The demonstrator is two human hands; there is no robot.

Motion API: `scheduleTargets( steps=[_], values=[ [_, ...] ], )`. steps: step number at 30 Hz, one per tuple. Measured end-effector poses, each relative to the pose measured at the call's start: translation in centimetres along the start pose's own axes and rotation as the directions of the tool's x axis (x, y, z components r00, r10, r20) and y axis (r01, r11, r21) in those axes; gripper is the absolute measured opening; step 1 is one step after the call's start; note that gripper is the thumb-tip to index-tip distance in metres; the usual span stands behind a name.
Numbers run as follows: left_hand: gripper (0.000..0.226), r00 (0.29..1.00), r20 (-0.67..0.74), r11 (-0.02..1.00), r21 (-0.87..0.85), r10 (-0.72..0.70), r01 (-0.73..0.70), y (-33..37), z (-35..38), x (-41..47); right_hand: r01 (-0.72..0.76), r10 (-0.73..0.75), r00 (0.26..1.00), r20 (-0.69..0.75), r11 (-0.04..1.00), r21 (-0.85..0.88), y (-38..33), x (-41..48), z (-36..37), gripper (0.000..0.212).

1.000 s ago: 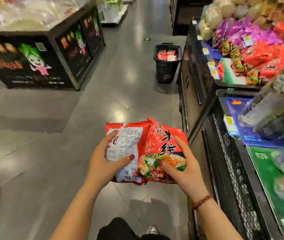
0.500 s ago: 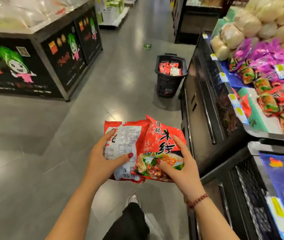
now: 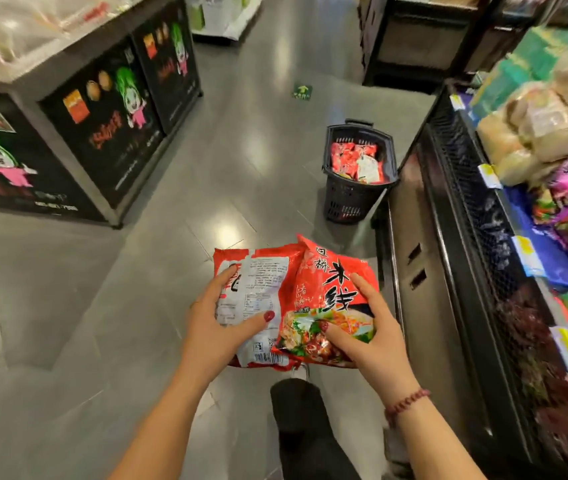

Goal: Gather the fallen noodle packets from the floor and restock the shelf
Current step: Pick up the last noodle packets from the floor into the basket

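Beside the shelf [image 3: 504, 237], left hand [image 3: 216, 327] and right hand [image 3: 372, 334] each grip noodle packets [image 3: 296, 299]; restocking remains, more wait in the basket [image 3: 344, 199].

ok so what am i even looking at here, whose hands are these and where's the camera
There is no robot here: a person wears a wide-angle camera on the head, looking forward and down, so you see their own arms. The left hand grips a red noodle packet showing its printed white back, and the right hand grips a second packet showing its front; the two overlap. Ahead on the grey floor stands a black basket holding more red packets, beside the shelf on the right, which is stocked with bagged goods.
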State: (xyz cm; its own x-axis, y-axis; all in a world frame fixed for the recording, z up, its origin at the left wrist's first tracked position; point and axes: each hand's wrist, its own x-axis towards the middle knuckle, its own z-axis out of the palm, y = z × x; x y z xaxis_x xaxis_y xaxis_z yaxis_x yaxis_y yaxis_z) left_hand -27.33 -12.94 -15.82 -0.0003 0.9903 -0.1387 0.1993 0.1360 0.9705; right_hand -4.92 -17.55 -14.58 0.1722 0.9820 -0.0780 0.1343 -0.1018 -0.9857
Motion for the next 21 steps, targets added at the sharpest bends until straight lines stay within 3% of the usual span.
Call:
scheduleTargets(
  steps=[4, 11, 21],
  values=[
    [0.076, 0.996, -0.079, 0.997, 0.071, 0.032, -0.027, 0.7, 1.7, 10.8, 0.009, -0.01, 0.999, 0.031, 1.0, 0.018, 0.0, 11.7, 0.2, 0.074],
    [0.091, 0.995, -0.084, 0.983, 0.178, 0.052, -0.036, 4.7, 4.1, 27.7, 0.006, -0.006, 0.999, 0.043, 1.0, -0.008, -1.5, 29.3, -0.8, 0.074],
    [0.077, 0.998, 0.004, 0.985, 0.157, 0.068, -0.068, 5.4, 5.0, 50.9, -0.052, 0.051, 0.998, -0.026, 0.998, -0.034, -1.4, 50.5, 2.3, 0.081]
  ],
)
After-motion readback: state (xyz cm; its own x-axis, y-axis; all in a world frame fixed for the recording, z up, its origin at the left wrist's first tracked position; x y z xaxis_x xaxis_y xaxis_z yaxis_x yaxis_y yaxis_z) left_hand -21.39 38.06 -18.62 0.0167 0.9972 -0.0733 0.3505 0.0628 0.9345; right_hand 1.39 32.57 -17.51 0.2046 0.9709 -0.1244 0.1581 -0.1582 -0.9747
